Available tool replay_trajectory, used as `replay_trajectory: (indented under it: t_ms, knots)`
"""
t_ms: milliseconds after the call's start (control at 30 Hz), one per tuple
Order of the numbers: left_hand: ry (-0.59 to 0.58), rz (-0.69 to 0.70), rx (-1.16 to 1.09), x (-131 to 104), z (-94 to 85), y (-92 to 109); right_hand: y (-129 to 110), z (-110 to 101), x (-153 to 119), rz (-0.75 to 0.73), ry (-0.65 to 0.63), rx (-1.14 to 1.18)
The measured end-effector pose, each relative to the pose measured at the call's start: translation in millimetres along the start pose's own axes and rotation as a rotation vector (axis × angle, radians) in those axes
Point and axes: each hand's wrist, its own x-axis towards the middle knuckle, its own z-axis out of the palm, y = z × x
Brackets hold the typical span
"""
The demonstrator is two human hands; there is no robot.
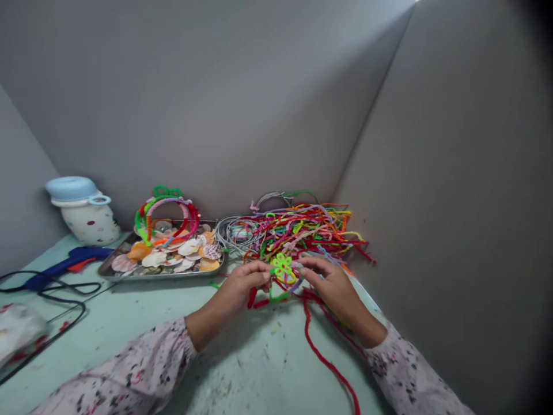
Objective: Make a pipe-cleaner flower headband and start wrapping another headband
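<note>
Between my two hands is a yellow-green pipe cleaner flower (pixel 283 264) with rounded loop petals and a small red centre. My left hand (pixel 249 280) pinches it from the left side, thumb and fingers pressed together near a bit of green. On the other side, the fingers of my right hand (pixel 325 280) are closed at the flower's right edge, by a pale pink piece. Yellow, purple and green pipe cleaner lengths show just below the flower. A long red pipe cleaner (pixel 317 351) trails over the table toward me, under my right hand.
Behind my hands lies a heap of coloured pipe cleaners (pixel 302 227) beside coiled grey wire (pixel 237 233). A metal tray (pixel 159 278) of seashells holds pipe cleaner hoops (pixel 190 210). Further left are a blue glue gun (pixel 56 268) with a black cord, a lidded jar (pixel 88 222) and a plastic bag (pixel 19 334).
</note>
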Motion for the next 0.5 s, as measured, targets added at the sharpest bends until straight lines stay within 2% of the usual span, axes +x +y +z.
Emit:
replay_trajectory:
  t_ms: [133,233,500]
  knots:
    - [-0.036,0.088,0.14,-15,-1.2,3,-1,9,-7,-0.05,0.008,-0.056]
    - [-0.021,0.136,0.238,-23,-2.8,6,1,18,-12,-0.114,0.035,-0.08]
    - [0.084,0.089,0.392,-24,-5.3,6,-4,25,-20,-0.234,0.076,-0.116]
